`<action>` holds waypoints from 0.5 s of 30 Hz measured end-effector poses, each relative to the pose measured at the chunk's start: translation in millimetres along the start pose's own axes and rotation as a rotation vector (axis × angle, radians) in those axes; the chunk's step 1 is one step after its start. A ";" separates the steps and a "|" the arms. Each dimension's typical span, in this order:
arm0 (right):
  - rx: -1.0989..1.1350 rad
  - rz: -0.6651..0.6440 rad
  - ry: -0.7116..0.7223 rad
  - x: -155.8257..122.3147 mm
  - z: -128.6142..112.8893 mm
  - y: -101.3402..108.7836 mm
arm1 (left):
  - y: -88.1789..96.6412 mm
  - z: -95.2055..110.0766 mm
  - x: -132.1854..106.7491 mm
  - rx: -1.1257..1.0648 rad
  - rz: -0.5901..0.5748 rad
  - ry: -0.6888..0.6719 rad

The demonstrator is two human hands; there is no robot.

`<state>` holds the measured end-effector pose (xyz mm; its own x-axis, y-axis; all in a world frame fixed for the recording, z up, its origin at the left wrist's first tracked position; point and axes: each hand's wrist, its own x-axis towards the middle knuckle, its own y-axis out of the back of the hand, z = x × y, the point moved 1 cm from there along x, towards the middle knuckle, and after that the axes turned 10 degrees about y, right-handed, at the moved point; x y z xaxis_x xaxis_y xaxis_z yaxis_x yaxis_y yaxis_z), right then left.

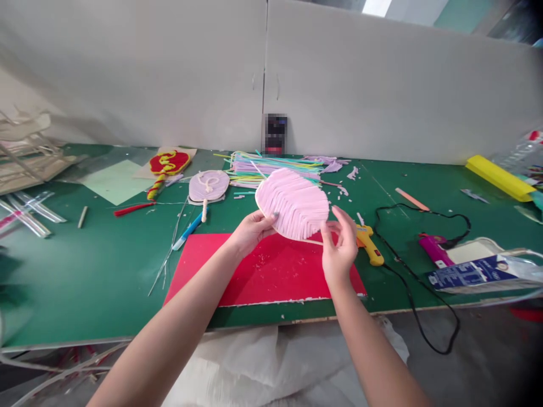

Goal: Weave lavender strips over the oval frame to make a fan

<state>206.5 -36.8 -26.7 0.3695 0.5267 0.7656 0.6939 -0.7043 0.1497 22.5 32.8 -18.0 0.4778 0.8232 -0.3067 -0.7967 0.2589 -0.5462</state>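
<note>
Both hands hold up a pink leaf-shaped fan (pixel 292 203) above a red board (pixel 258 271). Slanting rows of soft pink strips, like chenille stems, cover its face, and a pale rim runs around it. My left hand (pixel 254 232) grips the lower left edge, thumb on the face and fingers behind. At the lower right edge, my right hand (pixel 340 243) pinches the rim between thumb and fingers, partly hidden. A yellow glue gun (pixel 371 247) lies just right of my right hand. Small white bits are scattered on the board.
Behind the fan lies a pile of coloured chenille stems (pixel 241 164). To the left are a lilac round fan (pixel 208 186), a red-and-yellow fan (pixel 169 163) and a blue pen-like tool (pixel 189 229). A black cable (pixel 409 294) loops over the table's front edge. A grey partition (pixel 382 85) stands behind.
</note>
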 end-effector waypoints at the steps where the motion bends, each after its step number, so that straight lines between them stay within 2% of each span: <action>1: -0.009 0.035 0.043 0.0 -1.6 1.2 | 0.0 0.4 0.7 -0.006 0.007 -0.032; 3: 0.011 0.064 0.060 -1.4 -5.0 3.3 | -0.2 1.5 1.4 -0.019 0.027 -0.086; 4: 0.044 0.026 0.036 -2.7 -6.6 3.5 | -0.3 2.1 1.5 -0.026 0.039 -0.109; 8: 0.250 -0.388 -0.169 -8.4 -11.6 -2.6 | 0.5 4.8 0.9 -0.048 0.071 -0.171; 10: 0.327 -0.481 -0.274 -8.7 -12.4 -6.5 | 1.3 5.6 0.9 -0.060 0.079 -0.184; 12: 0.375 -0.443 -0.374 -6.7 -11.1 -9.2 | 2.1 5.8 1.5 -0.064 0.086 -0.184; 15: 0.421 -0.302 -0.495 -2.8 -6.0 -11.1 | 2.8 5.1 3.1 -0.043 0.091 -0.171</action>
<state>194.1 -33.3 -26.7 0.2910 0.8941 0.3404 0.9529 -0.3025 -0.0200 19.9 38.6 -16.5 0.3322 0.9169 -0.2214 -0.8153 0.1611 -0.5562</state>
